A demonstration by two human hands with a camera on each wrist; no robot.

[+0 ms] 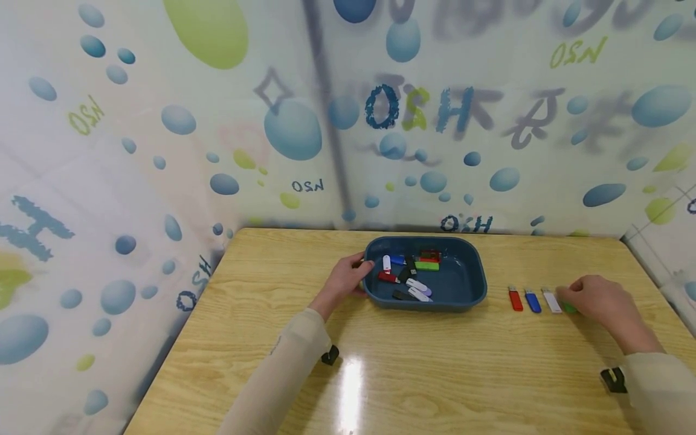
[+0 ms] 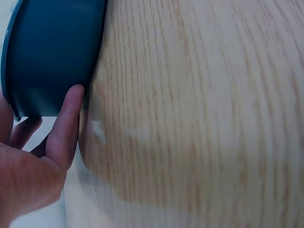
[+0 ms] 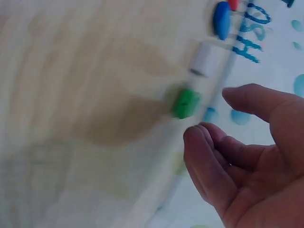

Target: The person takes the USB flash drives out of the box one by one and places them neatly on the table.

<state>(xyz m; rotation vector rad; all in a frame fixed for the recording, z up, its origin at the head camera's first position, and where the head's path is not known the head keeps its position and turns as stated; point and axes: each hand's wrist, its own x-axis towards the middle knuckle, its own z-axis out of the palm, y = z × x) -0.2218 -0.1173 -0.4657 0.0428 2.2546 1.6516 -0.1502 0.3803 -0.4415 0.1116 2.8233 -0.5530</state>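
Observation:
My left hand (image 1: pixel 344 279) grips the left end of a dark blue plastic bin (image 1: pixel 459 281), thumb over the rim and fingers against the outer wall. Several USB sticks lie jumbled inside, among them a light green one (image 1: pixel 426 266) and a dark red one (image 1: pixel 388 277). To the bin's right, a red USB stick (image 1: pixel 515 299), a blue one (image 1: pixel 533 301), a white one (image 1: pixel 551 301) and a green one (image 1: pixel 568 308) stand in a row. My right hand (image 1: pixel 603 302) hovers by the green stick, partly covering it; the right wrist view shows thumb and fingers apart, holding nothing.
The wooden table (image 1: pixel 413 368) meets a wall covering (image 1: pixel 337 163) printed with drops at its back edge. Black mounts sit at both wrists, the left one (image 1: pixel 330 355) and the right one (image 1: pixel 614 380). A bright reflection lies on the tabletop near the front.

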